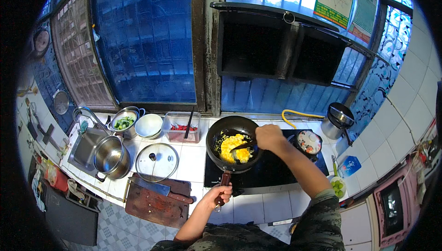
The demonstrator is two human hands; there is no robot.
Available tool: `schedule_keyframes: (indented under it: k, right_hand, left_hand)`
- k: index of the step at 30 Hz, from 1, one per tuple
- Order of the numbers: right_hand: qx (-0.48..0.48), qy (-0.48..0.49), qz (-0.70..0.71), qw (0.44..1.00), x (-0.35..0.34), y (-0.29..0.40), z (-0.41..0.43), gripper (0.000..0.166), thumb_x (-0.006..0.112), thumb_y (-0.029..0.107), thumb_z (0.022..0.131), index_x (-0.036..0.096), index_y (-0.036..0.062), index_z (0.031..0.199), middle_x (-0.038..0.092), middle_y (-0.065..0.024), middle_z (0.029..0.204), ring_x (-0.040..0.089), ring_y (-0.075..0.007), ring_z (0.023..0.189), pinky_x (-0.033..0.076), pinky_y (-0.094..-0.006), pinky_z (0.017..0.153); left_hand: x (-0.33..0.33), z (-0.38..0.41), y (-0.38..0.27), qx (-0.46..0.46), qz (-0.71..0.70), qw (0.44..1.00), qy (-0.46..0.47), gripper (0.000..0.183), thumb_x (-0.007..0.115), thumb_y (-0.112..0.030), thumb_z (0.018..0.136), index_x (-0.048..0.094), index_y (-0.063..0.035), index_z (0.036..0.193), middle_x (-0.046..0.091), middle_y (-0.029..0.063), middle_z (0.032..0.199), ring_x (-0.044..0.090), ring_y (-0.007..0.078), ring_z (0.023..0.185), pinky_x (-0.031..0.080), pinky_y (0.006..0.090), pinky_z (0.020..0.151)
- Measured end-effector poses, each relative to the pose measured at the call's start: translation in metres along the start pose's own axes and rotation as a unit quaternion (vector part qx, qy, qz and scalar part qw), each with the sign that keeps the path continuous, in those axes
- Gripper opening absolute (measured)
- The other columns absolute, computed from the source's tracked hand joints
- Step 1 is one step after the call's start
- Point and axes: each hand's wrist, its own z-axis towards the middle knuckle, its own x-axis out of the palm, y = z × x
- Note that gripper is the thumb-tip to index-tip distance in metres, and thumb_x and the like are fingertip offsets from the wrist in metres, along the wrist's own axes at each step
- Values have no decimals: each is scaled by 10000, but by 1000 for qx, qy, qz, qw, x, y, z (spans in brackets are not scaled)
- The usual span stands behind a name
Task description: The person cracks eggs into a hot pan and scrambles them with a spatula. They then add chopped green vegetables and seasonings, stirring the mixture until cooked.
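My left hand (218,196) grips the brown handle (226,177) of a dark wok (214,132), which sits over the left side of a black glass cooktop (272,178). Yellow scrambled egg (233,145) lies broken up in the wok's bottom. Over the wok's right rim, my right hand (270,137) is closed around a dark spatula (244,145). The spatula's blade reaches into the egg, and its upper end is hidden by my fist.
Left of the cooktop are a wooden cutting board (155,206) with a cleaver (152,186), a glass lid (157,162), a steel pot (111,156) and a plastic box (181,137) of red chillies. A floral lidded pot (308,142) stands right; a range hood (279,47) hangs above.
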Motion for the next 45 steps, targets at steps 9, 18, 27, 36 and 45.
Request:
schedule_keyframes:
  k: [9,18,27,36,45]
  right_hand:
    - [49,43,-16,998,-2,-47,45,195,495,80,683,627,11,809,626,-168,832,620,-272,737,491,-361,638]
    - [182,259,274,908,21,-111,85,313,587,317,770,604,7,733,595,-63,597,517,-140,459,431,-286,443]
    - [16,103,126,987,6,-92,77,334,656,388,695,643,55,717,616,-102,653,598,-221,694,460,-344,638]
    - [76,80,-29,993,-17,-101,74,348,684,347,678,637,39,832,645,-111,806,607,-257,792,475,-361,679]
    - [92,286,271,915,50,-132,79,359,613,378,744,595,50,600,536,-41,508,438,-126,404,384,-302,396]
  left_hand:
    - [-7,0,24,20,31,999,-29,194,523,-30,786,438,-116,937,398,-15,583,365,73,422,305,219,392]
    - [-11,1,22,28,57,997,-31,230,528,-21,779,417,-113,959,401,-19,596,357,66,421,305,228,385]
    - [-17,11,17,32,65,997,-28,236,526,-17,784,421,-116,971,381,-19,570,335,73,397,291,234,373]
    - [-18,12,17,22,45,998,-28,238,528,-14,781,422,-123,965,381,-21,581,335,69,408,282,214,377]
    - [-19,15,6,8,37,999,-7,232,513,-21,789,414,-119,974,388,-19,589,335,67,408,293,222,378]
